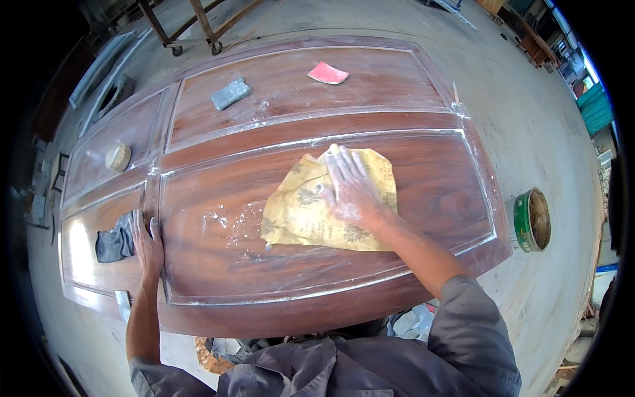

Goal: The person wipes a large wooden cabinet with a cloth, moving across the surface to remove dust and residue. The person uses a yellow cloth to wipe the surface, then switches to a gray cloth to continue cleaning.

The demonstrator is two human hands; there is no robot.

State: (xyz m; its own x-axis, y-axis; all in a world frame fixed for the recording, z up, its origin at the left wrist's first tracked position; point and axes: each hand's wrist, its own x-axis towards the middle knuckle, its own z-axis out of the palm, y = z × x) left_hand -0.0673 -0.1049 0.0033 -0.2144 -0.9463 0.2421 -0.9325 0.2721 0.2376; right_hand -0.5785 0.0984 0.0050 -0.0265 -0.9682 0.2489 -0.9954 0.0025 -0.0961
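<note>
A large brown wooden panel (pixel 436 172), likely a door, lies flat before me, its frame grooves lined with white powder. My right hand (pixel 349 185), dusted white, rests palm down with fingers stretched on a creased yellow sheet of sandpaper (pixel 297 215), printed back up. The sheet's underside is hidden. White specks lie on the wood just left of it. On the left part of the panel my left hand (pixel 148 245) lies flat with nothing in it. Its fingertips are beside, perhaps touching, a folded dark grey cloth (pixel 115 239).
A grey block (pixel 231 93), a pink curved piece (pixel 328 73) and a round beige roll (pixel 118 157) sit on the panel. A pale strip (pixel 123 305) lies at its near-left edge. A green tin (pixel 524 221) stands on the floor at right; a wheeled trestle (pixel 205 23) is beyond.
</note>
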